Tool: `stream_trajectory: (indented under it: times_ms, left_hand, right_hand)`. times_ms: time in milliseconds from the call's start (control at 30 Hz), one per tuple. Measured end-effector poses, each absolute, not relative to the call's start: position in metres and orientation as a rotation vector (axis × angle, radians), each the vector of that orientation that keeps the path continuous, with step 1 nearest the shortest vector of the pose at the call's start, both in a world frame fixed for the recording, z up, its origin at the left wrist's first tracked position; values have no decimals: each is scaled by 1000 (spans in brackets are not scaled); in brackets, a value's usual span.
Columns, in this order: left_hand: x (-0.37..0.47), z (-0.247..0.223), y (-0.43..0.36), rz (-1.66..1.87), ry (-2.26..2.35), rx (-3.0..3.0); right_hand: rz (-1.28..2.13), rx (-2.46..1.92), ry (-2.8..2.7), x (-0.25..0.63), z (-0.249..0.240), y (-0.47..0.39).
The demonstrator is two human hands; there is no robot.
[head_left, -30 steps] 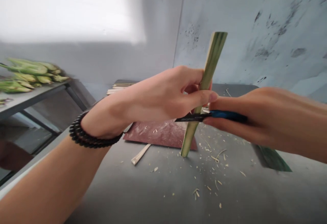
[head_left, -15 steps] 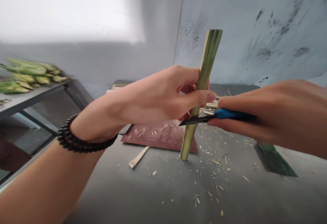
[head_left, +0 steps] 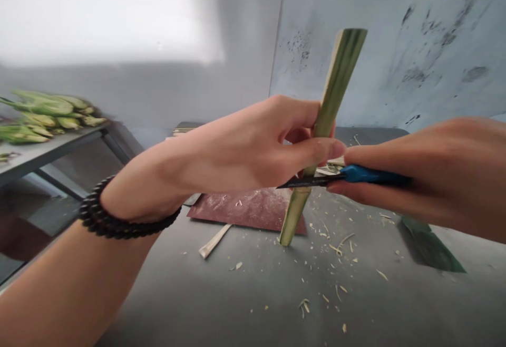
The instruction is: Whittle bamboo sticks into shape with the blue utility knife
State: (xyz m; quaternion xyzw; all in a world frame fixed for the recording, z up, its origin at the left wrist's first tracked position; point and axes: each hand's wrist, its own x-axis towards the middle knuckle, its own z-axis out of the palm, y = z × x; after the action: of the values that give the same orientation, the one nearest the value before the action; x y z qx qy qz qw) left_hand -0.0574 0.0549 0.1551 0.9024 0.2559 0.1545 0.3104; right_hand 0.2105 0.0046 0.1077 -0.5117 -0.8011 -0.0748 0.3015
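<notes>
Left hand (head_left: 253,149): clenched around green stalk (head_left: 336,80), thumb and fingers wrapped at mid-length. Black bead bracelet (head_left: 118,223) on the wrist.

Green stalk: held near upright, tilted with the top toward the right; lower end resting on the grey table (head_left: 245,305), just in front of the reddish-brown board (head_left: 245,207). Upper end cut flat, standing clear above the hand against the pale wall (head_left: 395,46).

Right hand (head_left: 427,175): closed on blue-handled knife (head_left: 356,175), fingers extended along the handle. Dark blade laid across the stalk just below the left-hand fingers, edge touching the stalk. Blade tip passing behind or under the left thumb; exact contact there not discernible.

Surroundings:
- Pale stalk strip (head_left: 215,240) lying flat on the table, near the front left corner of the board.
- Small pale shavings (head_left: 336,283) scattered over the table to the right of and in front of the stalk base; a few on the board.
- Dark green leaf piece (head_left: 432,247) lying flat on the table, partly hidden under the right forearm.
- Stacked pale strips (head_left: 185,132) at the far table edge, mostly hidden behind the left hand.
- Side shelf (head_left: 47,152) at left, well apart, carrying a heap of green husked cobs (head_left: 43,115), blurred.

Obstructions: left hand and forearm covering much of the board and the far table; right hand covering the rear of the knife handle.
</notes>
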Motion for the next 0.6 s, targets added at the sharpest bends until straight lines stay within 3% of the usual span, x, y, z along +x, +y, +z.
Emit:
stream_trajectory:
  times_ms: [133, 600]
  left_hand:
    - [-57, 155, 56, 431, 674, 2400]
    - [-58, 154, 58, 448, 668, 2407]
  right_hand:
    - [-108, -1164, -2521, 212, 112, 7]
    - [145, -1147, -2666, 226, 94, 11]
